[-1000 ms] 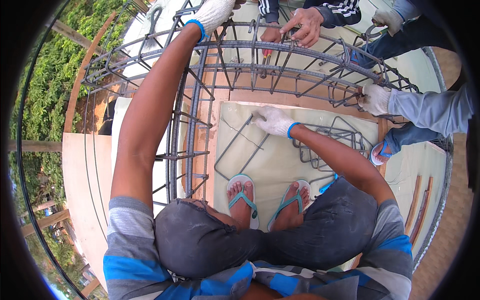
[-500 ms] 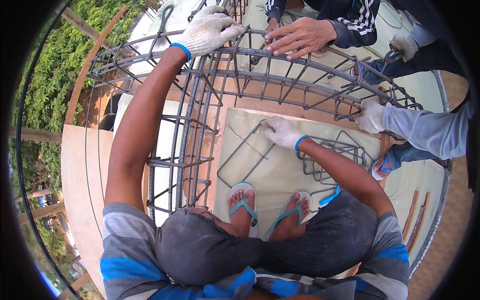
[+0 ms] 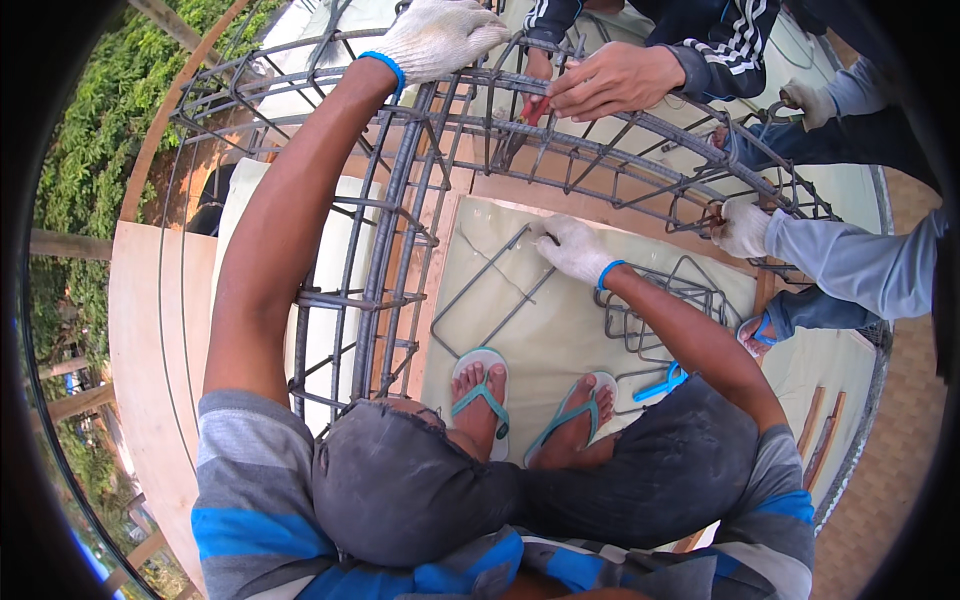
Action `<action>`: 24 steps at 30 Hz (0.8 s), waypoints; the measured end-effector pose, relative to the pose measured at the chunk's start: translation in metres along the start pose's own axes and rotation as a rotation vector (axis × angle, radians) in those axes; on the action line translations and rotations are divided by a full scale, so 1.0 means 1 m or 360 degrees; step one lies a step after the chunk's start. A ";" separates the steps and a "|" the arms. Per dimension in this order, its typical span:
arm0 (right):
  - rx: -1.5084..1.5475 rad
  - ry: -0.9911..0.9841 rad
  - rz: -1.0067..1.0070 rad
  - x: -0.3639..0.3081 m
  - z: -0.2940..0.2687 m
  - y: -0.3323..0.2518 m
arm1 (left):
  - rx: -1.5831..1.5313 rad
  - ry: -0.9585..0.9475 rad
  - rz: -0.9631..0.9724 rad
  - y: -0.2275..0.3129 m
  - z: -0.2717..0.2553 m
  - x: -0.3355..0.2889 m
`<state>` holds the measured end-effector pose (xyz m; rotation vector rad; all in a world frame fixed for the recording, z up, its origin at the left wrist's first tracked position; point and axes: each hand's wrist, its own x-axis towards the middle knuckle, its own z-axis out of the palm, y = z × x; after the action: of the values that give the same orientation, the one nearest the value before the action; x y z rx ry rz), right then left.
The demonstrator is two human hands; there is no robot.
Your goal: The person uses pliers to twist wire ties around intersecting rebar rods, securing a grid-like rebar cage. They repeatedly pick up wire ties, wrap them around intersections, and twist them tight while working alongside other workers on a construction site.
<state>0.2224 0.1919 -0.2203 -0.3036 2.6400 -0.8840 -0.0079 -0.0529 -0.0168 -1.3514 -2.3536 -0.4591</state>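
My left hand point(image 3: 440, 40), in a white knit glove with a blue cuff, grips the top bars of a long rebar cage point(image 3: 400, 215). Part of its fingers is hidden. My right hand point(image 3: 572, 250), gloved likewise, is low over the pale sheet. Its thumb and fingers close round the upper end of a bent steel stirrup point(image 3: 478, 351), whose far bend lies by my left sandal. Across the cage, a co-worker's bare hand point(image 3: 615, 82) rests on the bars; their other hand point(image 3: 538, 70) is by red-handled pliers point(image 3: 534, 108).
Another person's gloved hand point(image 3: 742, 230) holds the cage on the right. Several bent stirrups point(image 3: 665, 310) lie piled by my right forearm, near a blue object point(image 3: 662, 384). My sandalled feet point(image 3: 480, 400) are on the pale sheet. Plywood point(image 3: 150, 370) and greenery lie to the left.
My left hand has shifted right along the cage. The co-worker's bare hand has drawn its fingers together, and red-handled pliers now show among the bars. My right hand stays at the stirrup.
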 end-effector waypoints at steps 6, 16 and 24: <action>0.0060 0.0075 -0.0060 -0.002 0.005 0.004 | -0.0093 -0.0214 -0.0047 0.003 -0.002 0.007; 0.0118 -0.0014 -0.0048 0.001 -0.002 -0.016 | -0.0197 -0.0263 -0.0208 0.005 -0.006 0.006; 0.0152 -0.0131 -0.0007 0.001 0.002 -0.019 | -0.0136 -0.0165 -0.0171 -0.002 0.000 0.002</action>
<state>0.2238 0.1756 -0.2098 -0.3152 2.5138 -0.9741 -0.0103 -0.0525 -0.0160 -1.3200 -2.5269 -0.5387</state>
